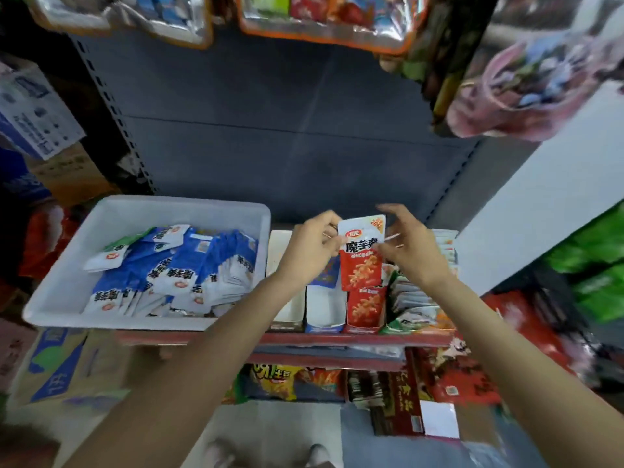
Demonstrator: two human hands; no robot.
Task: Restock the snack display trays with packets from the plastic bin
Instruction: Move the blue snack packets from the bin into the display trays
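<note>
A white plastic bin [101, 211] sits on the left of the shelf, holding several blue and white snack packets [175, 268]. To its right stand narrow display trays: an empty white one [280, 244], a blue one [320, 319], a red one [366, 307] with red packets, and a green one [410, 309] with packets. My left hand [312, 244] pinches the upper left edge of a red packet [361, 258], held upright over the red tray. My right hand [410, 246] is beside the packet's right edge, fingers spread, barely touching it.
The shelf's red front edge [337, 339] runs below the trays. Bagged snacks [324, 18] hang overhead, and more packets fill the lower shelf [337, 383]. A cardboard box [64, 369] stands at lower left. A grey back panel [287, 130] rises behind the shelf.
</note>
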